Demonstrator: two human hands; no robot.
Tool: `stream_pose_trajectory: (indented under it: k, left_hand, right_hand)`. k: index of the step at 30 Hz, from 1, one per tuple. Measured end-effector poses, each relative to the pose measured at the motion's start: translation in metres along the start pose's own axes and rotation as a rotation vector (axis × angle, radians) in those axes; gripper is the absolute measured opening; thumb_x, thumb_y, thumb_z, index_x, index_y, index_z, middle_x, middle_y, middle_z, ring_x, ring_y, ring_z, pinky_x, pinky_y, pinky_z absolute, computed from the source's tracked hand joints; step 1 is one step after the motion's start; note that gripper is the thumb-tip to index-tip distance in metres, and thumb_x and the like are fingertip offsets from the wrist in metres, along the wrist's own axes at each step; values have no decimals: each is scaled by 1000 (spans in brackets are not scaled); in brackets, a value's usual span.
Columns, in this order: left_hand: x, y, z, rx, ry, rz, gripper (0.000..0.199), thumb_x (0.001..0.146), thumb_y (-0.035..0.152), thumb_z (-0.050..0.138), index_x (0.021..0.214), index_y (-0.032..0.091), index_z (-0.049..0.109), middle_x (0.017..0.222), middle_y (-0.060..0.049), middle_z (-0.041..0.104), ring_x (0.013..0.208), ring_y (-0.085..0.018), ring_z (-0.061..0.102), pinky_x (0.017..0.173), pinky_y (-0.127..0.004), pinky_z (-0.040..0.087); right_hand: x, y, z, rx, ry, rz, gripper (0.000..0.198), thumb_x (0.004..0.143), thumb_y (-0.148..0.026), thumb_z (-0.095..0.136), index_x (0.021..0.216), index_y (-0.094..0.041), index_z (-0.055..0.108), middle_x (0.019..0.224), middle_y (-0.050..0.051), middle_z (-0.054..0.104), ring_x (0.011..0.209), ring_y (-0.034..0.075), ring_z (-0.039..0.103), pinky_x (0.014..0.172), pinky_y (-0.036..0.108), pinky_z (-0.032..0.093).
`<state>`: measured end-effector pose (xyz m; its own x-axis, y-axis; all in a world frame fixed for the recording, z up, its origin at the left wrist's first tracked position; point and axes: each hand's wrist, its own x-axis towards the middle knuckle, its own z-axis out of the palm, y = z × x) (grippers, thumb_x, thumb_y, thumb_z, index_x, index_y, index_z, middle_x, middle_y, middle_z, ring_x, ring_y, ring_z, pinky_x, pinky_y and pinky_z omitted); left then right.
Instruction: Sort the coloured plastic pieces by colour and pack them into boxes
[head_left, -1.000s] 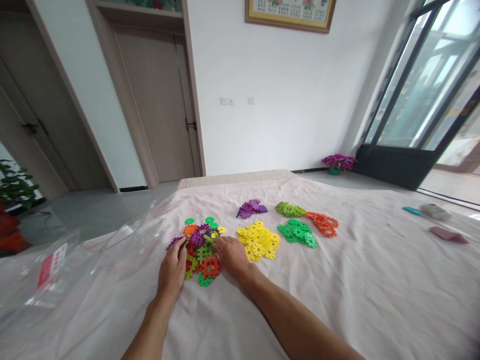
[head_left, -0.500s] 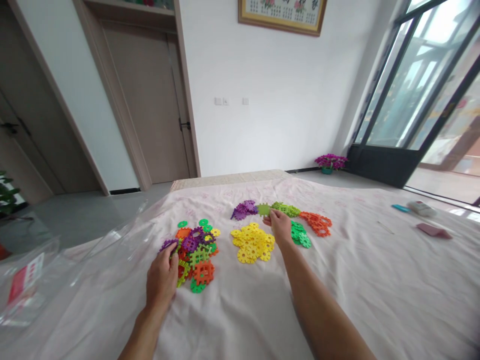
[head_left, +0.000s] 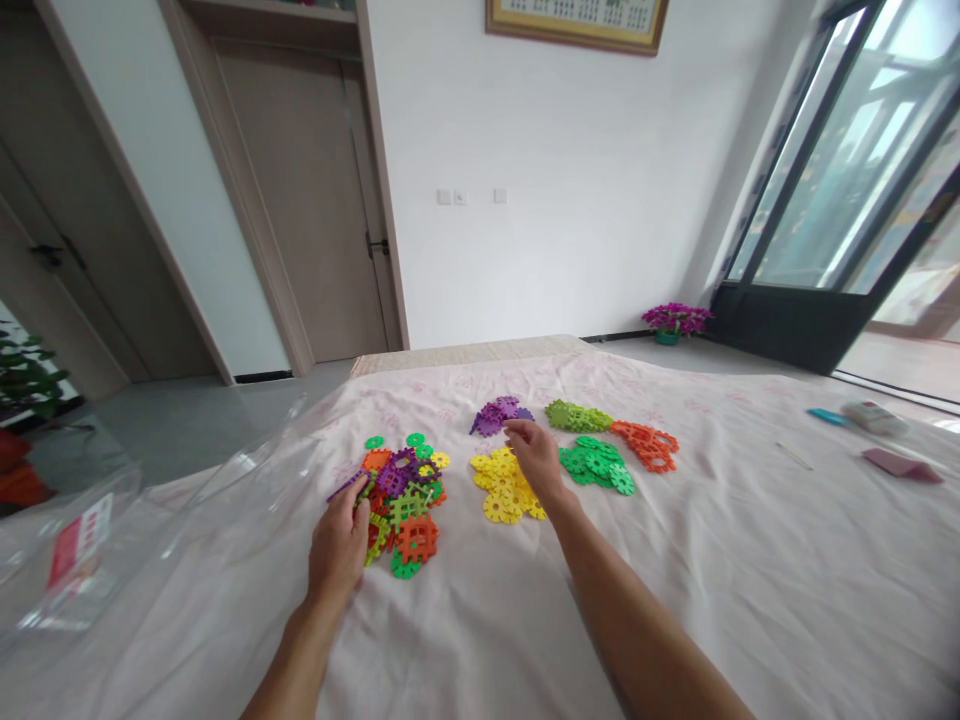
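My left hand (head_left: 341, 535) is at the left edge of a mixed heap of plastic building pieces (head_left: 411, 508). Its fingers are closed on a purple building piece (head_left: 346, 486), seen nearly edge-on. My right hand (head_left: 536, 462) hovers over the yellow flower-shaped disc pile (head_left: 504, 487), fingers drawn together with nothing visible in them. Just beyond its fingertips lies a purple pile (head_left: 495, 415). Light green square pieces (head_left: 576, 416) form another pile to the right. Green discs (head_left: 596, 462) and orange-red pieces (head_left: 646, 445) lie farther right.
A pale, wrinkled cloth (head_left: 480, 620) covers the table. Clear plastic packaging (head_left: 82, 555) lies at the left. On the right are a blue item (head_left: 827, 416), a whitish packet (head_left: 874, 418) and a pink folded piece (head_left: 902, 465).
My right hand has let go of the light green square piece at the light green pile and moved left. My left hand stays at the mixed heap; the view has shifted slightly.
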<state>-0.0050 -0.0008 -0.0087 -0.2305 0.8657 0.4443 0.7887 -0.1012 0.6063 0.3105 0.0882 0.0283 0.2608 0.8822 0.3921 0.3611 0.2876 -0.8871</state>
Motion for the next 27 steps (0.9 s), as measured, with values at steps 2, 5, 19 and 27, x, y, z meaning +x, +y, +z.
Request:
stream_pose_trajectory:
  k: [2, 5, 19, 27]
  left_hand:
    - [0, 1, 1, 15, -20, 8, 46, 94, 32, 34, 133, 18, 53, 135, -9, 59, 123, -21, 56, 108, -37, 42]
    - [0, 0, 3, 65, -39, 47, 47, 95, 32, 34, 136, 17, 49, 138, -10, 56, 126, -21, 54, 109, -38, 40]
    - [0, -7, 11, 158, -13, 191, 50, 95, 31, 36, 142, 13, 41, 141, -15, 52, 130, -24, 50, 108, -43, 40]
    - [0, -7, 11, 160, 3, 191, 49, 94, 28, 39, 141, 15, 43, 140, -13, 54, 128, -23, 52, 107, -42, 41]
  right_hand:
    - [-17, -16, 16, -66, -110, -105, 27, 78, -24, 53, 96, -22, 72, 91, 3, 74, 79, 18, 68, 77, 31, 54]
    - [-42, -33, 35, -142, -286, -257, 23, 82, -20, 54, 93, -23, 74, 90, 2, 74, 83, 18, 67, 81, 29, 51]
    - [-89, -56, 42, -417, -650, -380, 31, 81, -49, 66, 102, -27, 71, 94, 1, 68, 82, 15, 61, 69, 23, 41]
    - [-89, -47, 47, -392, -688, -277, 22, 72, -38, 74, 86, -22, 70, 82, -2, 67, 72, 11, 58, 62, 20, 37]
